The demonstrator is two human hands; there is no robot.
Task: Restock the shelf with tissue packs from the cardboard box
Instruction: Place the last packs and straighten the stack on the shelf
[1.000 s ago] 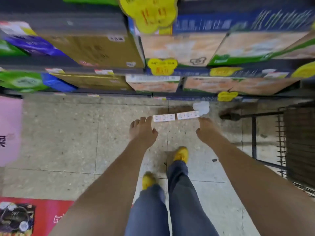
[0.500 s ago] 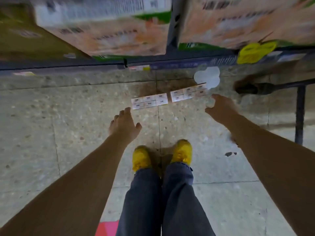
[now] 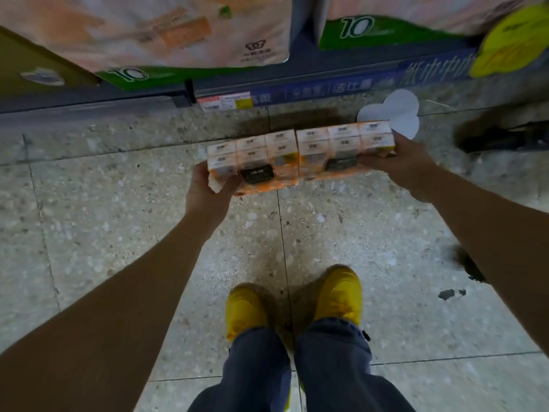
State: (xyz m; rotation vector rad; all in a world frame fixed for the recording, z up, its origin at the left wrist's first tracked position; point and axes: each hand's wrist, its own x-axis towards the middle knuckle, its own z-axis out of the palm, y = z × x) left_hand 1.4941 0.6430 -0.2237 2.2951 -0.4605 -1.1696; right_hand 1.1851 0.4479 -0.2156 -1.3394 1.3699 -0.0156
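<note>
Two orange-and-white tissue packs sit side by side just in front of the bottom shelf. My left hand (image 3: 208, 191) grips the outer end of the left tissue pack (image 3: 252, 162). My right hand (image 3: 401, 162) grips the outer end of the right tissue pack (image 3: 344, 150). The packs touch each other at the middle and are pressed between my hands. Whether they rest on the floor or hang just above it I cannot tell. The cardboard box is out of view.
The bottom shelf edge (image 3: 297, 87) with a blue strip and price tag runs across the top, with large tissue bundles (image 3: 184, 31) above it. A white paper cutout (image 3: 392, 111) lies on the floor beside the packs. A dark cart wheel (image 3: 502, 138) stands at the right.
I have bent lower. Both hands, empty and open before, reached down and took hold of the two packs that lay on the floor.
</note>
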